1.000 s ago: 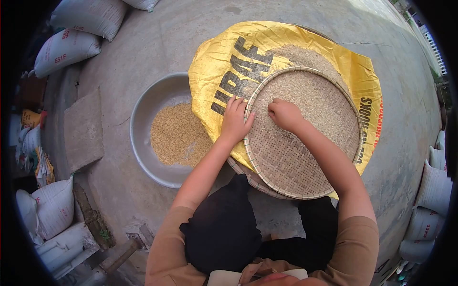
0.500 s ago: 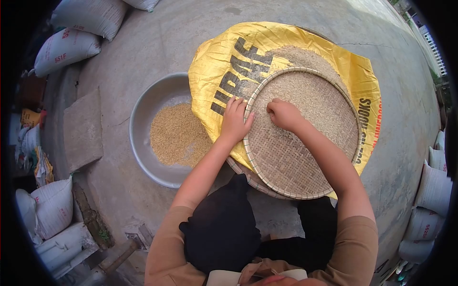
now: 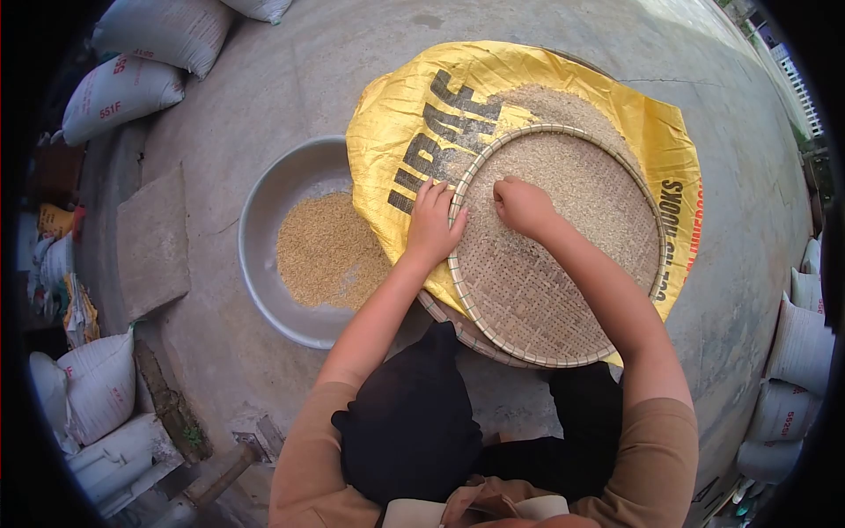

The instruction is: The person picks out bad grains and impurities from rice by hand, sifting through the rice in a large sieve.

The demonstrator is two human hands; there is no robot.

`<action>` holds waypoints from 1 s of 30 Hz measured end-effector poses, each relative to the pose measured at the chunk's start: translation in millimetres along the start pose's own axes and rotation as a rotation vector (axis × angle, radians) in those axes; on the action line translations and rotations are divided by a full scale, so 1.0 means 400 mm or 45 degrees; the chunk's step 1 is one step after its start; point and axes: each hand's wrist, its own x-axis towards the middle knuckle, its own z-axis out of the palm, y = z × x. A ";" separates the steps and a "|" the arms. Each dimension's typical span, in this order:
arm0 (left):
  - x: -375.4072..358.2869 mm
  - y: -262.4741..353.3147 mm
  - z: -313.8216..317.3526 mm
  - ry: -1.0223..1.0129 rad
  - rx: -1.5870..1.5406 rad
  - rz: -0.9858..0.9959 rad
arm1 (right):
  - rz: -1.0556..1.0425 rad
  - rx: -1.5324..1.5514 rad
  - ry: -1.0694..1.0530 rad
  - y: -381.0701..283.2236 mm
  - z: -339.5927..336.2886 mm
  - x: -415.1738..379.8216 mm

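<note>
A round woven bamboo tray (image 3: 537, 304) with a bound rim holds pale grain (image 3: 572, 189), spread mostly over its far half. My left hand (image 3: 433, 227) straddles the tray's left rim, thumb over the inner side and fingers outside it, above a yellow printed sack (image 3: 405, 106). Inside the tray, near that rim, my right hand (image 3: 525, 209) is closed with its fingers bunched together just over the grain. Whatever is between those fingertips is hidden or too small to make out.
A wide metal basin (image 3: 255, 255) with golden grain (image 3: 321, 251) stands left of the sack. More pale grain (image 3: 563, 106) lies on the sack beyond the tray. Stuffed white sacks (image 3: 123, 97) sit at the upper left, others (image 3: 797, 352) along the right edge.
My right hand has shifted very slightly toward the far side of the tray, still closed. My left hand stays at the rim.
</note>
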 end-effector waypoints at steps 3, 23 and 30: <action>0.001 -0.002 0.000 0.012 0.003 0.007 | 0.035 -0.052 0.022 -0.014 -0.027 0.028; -0.001 -0.009 0.007 0.037 -0.006 0.045 | 0.345 -0.187 0.646 0.212 -0.021 -0.034; 0.001 0.000 -0.002 -0.001 -0.015 0.024 | 0.018 0.066 0.475 0.116 -0.007 -0.012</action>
